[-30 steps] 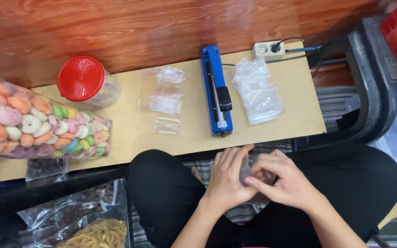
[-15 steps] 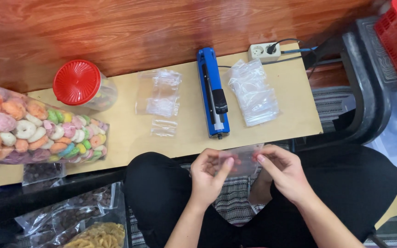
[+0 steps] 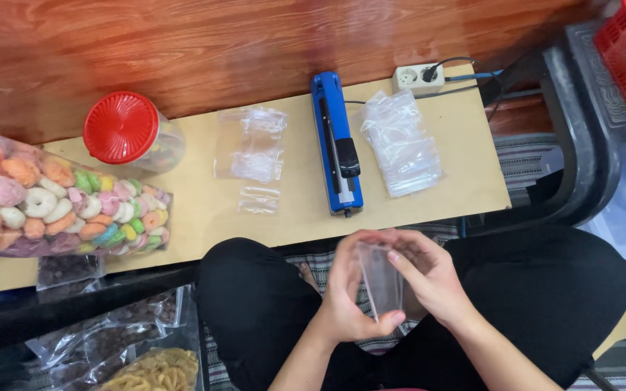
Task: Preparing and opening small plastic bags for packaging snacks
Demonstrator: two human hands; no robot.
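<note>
Clear empty pouch (image 3: 380,281) pinched by both hands' fingers (image 3: 395,255); ring-snack bag (image 3: 52,206) full.

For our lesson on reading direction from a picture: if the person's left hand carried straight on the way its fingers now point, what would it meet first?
The left hand points up the picture, toward the low table. Beyond the small clear bag it holds, the table's near edge probably comes first, just below the blue sealer. Depth is unclear, so it might pass above.

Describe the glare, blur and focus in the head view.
Head view: soft glare streaks the reddish wood floor at top; the small clear bag between left hand and right hand is slightly motion-blurred; the blue sealer and the bag of coloured ring snacks look sharp; wide-angle stretch at the edges.
</note>
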